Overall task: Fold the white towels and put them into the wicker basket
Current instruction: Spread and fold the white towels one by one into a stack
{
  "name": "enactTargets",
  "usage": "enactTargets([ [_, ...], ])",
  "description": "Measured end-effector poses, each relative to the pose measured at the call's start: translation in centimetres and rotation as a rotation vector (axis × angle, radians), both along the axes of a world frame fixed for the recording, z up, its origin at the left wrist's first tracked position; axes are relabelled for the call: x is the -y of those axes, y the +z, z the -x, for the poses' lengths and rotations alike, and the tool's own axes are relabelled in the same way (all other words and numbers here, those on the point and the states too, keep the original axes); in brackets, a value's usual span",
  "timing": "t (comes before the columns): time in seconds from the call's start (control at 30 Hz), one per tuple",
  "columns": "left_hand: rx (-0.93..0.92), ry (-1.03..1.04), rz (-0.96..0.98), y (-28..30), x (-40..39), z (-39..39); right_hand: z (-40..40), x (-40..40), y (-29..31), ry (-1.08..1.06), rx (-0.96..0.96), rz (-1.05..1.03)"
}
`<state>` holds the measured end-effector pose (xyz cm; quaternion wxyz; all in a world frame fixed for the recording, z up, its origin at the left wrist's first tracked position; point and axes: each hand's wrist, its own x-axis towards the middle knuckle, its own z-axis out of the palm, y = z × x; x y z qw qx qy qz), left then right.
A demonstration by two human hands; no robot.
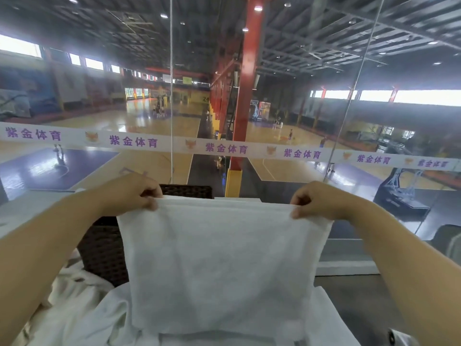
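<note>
A glass wall (374, 116) carrying a white strip with purple lettering (224, 147) is spanning the background, looking out over indoor sports courts with a red column (247, 96). In front of it a white towel (219, 265) is hanging doubled over, covering most of the dark wicker basket (104, 250), with more white cloth (82, 303) lying bunched below. The left hand (129, 193) and the right hand (316, 201) are each pinching an upper corner of the towel, holding it up.

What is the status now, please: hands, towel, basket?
Left hand and right hand pinch white towel top corners. Towel hangs before wicker basket. Nothing blocking.
</note>
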<state>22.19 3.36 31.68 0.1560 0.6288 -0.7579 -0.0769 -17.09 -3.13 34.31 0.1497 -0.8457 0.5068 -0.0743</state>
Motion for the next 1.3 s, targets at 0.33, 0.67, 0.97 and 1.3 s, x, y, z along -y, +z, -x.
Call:
enactTargets([
  [0.33, 0.142, 0.041, 0.238, -1.9, 2.0, -0.9, -1.6, 3.4, -3.0, -0.126, 0.032, 0.247],
  [0.67, 0.024, 0.026, 0.175, -4.1, -5.3, 0.6, 0.7, -1.5, -3.3, 0.027, 0.038, 0.188],
  [0.97, 0.117, 0.067, -0.406, -20.6, -14.4, 4.1, 2.4, -8.2, -19.8, 0.198, -0.236, -0.256],
  [1.3, 0.049, 0.147, -0.454, -25.9, -17.5, 6.3, 5.0, -10.5, -25.2, 0.144, -0.187, -0.382],
])
